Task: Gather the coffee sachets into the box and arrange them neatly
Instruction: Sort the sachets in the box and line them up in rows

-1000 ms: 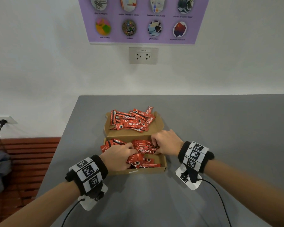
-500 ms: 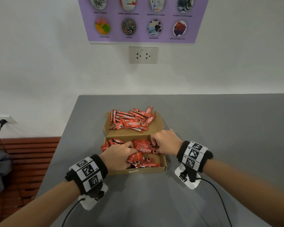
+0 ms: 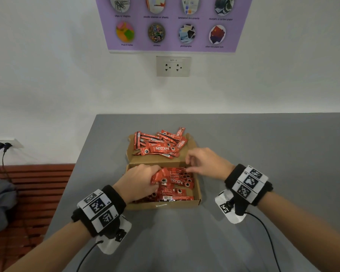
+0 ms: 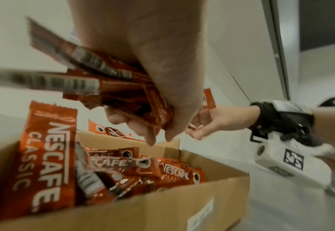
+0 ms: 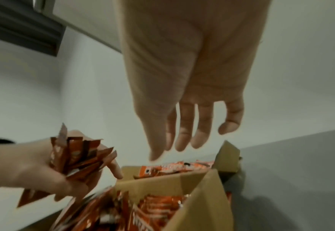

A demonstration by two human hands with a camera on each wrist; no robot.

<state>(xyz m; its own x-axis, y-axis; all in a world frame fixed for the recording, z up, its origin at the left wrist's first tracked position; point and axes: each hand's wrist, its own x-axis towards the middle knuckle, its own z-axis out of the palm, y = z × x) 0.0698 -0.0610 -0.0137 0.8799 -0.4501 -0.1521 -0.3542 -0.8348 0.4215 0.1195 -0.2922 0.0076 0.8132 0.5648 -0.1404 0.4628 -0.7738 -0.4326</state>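
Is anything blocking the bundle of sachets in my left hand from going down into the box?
No lid or wall blocks it. The left hand grips the bundle just above the open box. Only the loose sachets already lying inside sit beneath it. The right hand hovers open over the far right corner, beside the path.

A grey table [image 3: 263, 154] carries an open cardboard box [image 3: 165, 205] of sachets [image 3: 182, 182].

Red sachets [image 3: 161, 149], brown box [image 3: 197, 195]
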